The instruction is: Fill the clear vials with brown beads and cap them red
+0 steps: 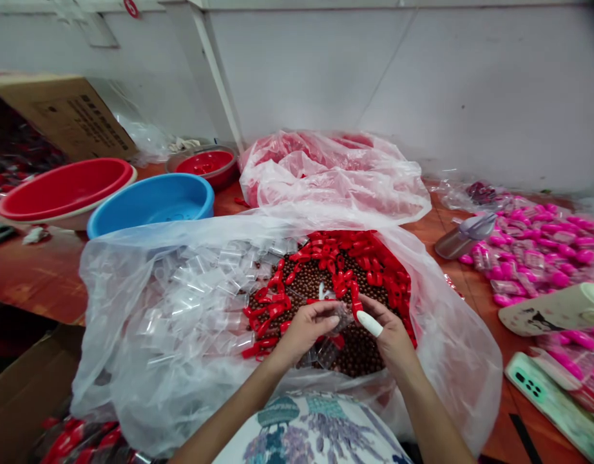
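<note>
Left hand [310,325] pinches a clear plastic piece [344,318], right hand [388,328] a red plastic piece [355,299]; round blue plastic basin [152,205], upper left.

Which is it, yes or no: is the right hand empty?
No, the right hand is pinching a red plastic piece.

The left forearm [239,403] and right forearm [425,403] reach forward from the bottom edge, bare and slanting toward each other. The left hand [305,327] points inward, its thumb [328,325] and curled fingers drawn into a pinch. The right hand [392,338] faces it, just beside, fingers bent, its thumb wearing a white cover [369,323] and angled inward.
</note>
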`<state>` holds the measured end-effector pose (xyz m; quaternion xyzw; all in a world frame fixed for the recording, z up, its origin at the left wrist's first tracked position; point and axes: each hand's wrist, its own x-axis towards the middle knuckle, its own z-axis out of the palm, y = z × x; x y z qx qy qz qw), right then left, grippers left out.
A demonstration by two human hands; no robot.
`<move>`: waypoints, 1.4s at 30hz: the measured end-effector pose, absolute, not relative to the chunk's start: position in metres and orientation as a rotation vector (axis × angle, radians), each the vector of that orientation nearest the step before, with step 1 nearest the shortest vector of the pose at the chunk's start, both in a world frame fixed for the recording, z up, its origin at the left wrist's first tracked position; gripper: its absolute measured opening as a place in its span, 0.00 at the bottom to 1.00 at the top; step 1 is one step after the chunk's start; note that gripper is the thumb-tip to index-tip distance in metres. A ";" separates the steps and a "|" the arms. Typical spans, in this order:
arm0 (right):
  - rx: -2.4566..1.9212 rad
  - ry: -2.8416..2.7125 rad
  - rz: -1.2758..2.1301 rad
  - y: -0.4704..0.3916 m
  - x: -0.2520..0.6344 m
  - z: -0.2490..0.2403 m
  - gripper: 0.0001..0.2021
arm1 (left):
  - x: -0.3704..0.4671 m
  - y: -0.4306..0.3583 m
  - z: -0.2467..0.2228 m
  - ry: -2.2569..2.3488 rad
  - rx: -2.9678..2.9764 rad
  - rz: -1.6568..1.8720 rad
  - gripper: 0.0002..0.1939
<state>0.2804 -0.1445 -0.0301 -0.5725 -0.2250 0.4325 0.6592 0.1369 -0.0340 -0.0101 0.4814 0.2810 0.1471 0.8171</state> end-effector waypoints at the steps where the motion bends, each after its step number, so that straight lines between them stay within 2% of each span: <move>1: -1.306 -0.527 0.970 -0.146 0.281 -0.029 0.23 | 0.137 -0.033 -0.010 0.595 1.044 0.325 0.20; 4: -1.318 -0.556 0.911 -0.148 0.282 -0.026 0.26 | 0.135 -0.032 -0.009 0.571 1.050 0.336 0.19; 9: -1.271 -0.592 0.733 -0.145 0.279 -0.023 0.14 | 0.134 -0.036 -0.014 0.583 0.973 0.317 0.20; 16: -1.432 -0.811 0.638 -0.146 0.267 -0.022 0.09 | 0.136 -0.043 -0.018 0.590 0.912 0.364 0.21; 21: -1.686 -1.330 0.260 -0.151 0.272 -0.027 0.22 | 0.137 -0.043 -0.014 0.670 0.896 0.396 0.22; 25: -1.784 -1.508 0.080 -0.150 0.269 -0.036 0.33 | 0.138 -0.045 -0.014 0.694 0.858 0.434 0.21; 31: -1.764 -1.498 0.146 -0.147 0.261 -0.039 0.34 | 0.138 -0.048 -0.014 0.685 0.834 0.466 0.19; 35: -1.758 -1.316 0.323 -0.148 0.260 -0.032 0.33 | 0.138 -0.049 -0.016 0.674 0.861 0.475 0.18; 39: -1.624 -0.997 0.577 -0.149 0.256 -0.025 0.17 | 0.137 -0.051 -0.014 0.673 0.875 0.438 0.19; 42: -1.553 -0.777 0.643 -0.150 0.250 -0.022 0.14 | 0.137 -0.054 -0.012 0.684 0.905 0.430 0.19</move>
